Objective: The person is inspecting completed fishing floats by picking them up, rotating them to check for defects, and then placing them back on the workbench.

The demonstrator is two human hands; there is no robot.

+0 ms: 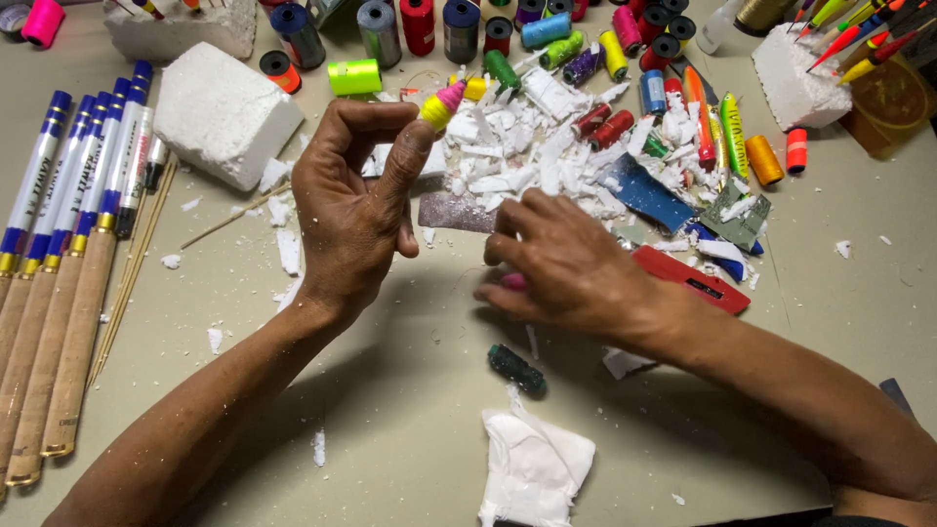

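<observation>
left hand (353, 210) raised off the table (410, 429), fingers pinching a small yellow-pink float (442, 104) at eye line for inspection. right hand (566, 265) curled over a pink bit (513, 282), pinning it down.

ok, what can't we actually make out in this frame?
- Head view: the pink object under the right hand; fingers cover most of it, so its shape is unclear.
- Head view: lower part of the yellow-and-pink float; left hand fingertips hide it.
- Head view: rod handles; the left frame edge cuts them off.
- Head view: thread spools; the top edge crops them.
</observation>
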